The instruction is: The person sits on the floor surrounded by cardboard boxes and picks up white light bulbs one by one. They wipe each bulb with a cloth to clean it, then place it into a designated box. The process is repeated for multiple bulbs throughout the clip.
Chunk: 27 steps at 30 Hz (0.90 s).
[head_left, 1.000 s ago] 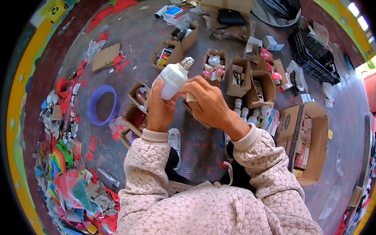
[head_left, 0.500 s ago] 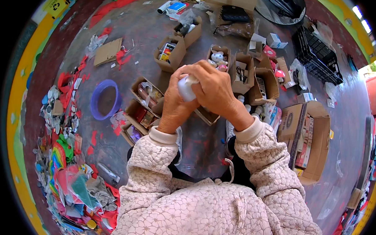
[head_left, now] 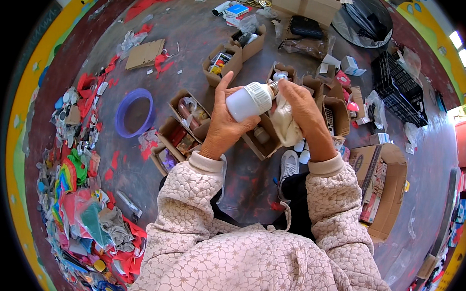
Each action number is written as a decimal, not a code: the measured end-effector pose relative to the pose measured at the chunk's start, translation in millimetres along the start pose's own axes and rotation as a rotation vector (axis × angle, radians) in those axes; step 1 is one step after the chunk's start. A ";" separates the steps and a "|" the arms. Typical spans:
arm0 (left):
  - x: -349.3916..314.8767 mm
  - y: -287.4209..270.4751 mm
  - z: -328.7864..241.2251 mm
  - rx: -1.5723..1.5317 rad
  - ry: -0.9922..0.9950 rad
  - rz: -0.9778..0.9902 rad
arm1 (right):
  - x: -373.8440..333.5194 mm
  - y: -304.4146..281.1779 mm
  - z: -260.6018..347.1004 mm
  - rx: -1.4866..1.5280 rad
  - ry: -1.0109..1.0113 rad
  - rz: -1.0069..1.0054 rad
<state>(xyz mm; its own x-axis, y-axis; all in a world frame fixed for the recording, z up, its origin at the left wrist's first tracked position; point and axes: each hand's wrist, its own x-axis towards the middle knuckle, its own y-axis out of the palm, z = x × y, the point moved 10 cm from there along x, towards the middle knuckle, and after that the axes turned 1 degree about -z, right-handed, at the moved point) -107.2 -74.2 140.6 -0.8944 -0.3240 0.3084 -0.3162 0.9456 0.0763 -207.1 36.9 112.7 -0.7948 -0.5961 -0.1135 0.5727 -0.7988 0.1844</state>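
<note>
A white LED light bulb (head_left: 243,103) with a ribbed collar and a metal screw base lies across my left hand (head_left: 219,125), whose thumb and fingers wrap round its body. My right hand (head_left: 308,117) pinches a cream-coloured cloth (head_left: 287,125) that hangs down from its fingers. The thumb and forefinger of that hand are at the bulb's screw base. Directly below the hands stands a small cardboard box (head_left: 262,156) with a whitish round item in it, partly covered by the cloth and hands.
Small cardboard boxes of sorted goods surround me, with a purple basin (head_left: 121,112) at left. A large open carton (head_left: 391,204) stands on the right, beyond it a black plastic crate (head_left: 396,90). Mixed scraps (head_left: 92,222) pile along the left wall. My shoes (head_left: 289,166) are below the hands.
The hands, earlier closed together round the bulb, have drawn apart. The bulb now shows almost whole in my left hand, and the cloth has come into view under my right.
</note>
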 end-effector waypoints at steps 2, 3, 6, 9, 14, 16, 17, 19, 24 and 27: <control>-1.5 2.0 -5.7 0.053 0.060 0.023 | -3.8 10.1 6.8 -0.064 -0.019 0.004; -1.7 4.5 -6.6 0.039 0.075 0.029 | -3.6 9.2 6.1 -0.018 -0.003 0.013; -6.1 2.7 6.8 -0.211 -0.080 -0.009 | -4.7 5.4 10.9 0.089 -0.001 0.032; -11.9 15.3 20.9 -0.634 -0.417 0.081 | -8.4 5.2 26.3 0.081 -0.109 0.041; -20.6 18.6 46.9 -0.564 -0.560 0.137 | -11.0 9.6 35.0 -0.041 -0.179 0.087; -21.9 18.0 53.8 -0.626 -0.619 0.125 | -7.7 8.6 27.5 -0.117 -0.131 0.071; -24.9 19.1 56.7 -0.683 -0.665 0.092 | -5.2 8.1 23.5 -0.155 -0.107 0.062; -32.0 27.8 67.2 -0.804 -0.765 0.032 | -3.8 -9.7 37.3 -0.279 -0.289 -0.156; -34.7 33.3 78.4 -0.864 -0.796 -0.021 | -46.6 -2.2 89.2 -0.714 -0.823 -0.541; -33.8 31.5 83.6 -0.905 -0.732 -0.030 | -54.5 61.8 75.3 -1.000 -0.928 -0.184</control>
<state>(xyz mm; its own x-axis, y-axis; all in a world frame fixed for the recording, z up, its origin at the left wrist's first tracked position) -113.4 -35.9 53.3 -0.9528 -0.0068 -0.3037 -0.2633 0.5170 0.8145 -143.5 26.2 203.8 -0.4890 -0.5196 0.7006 0.0311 -0.8131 -0.5813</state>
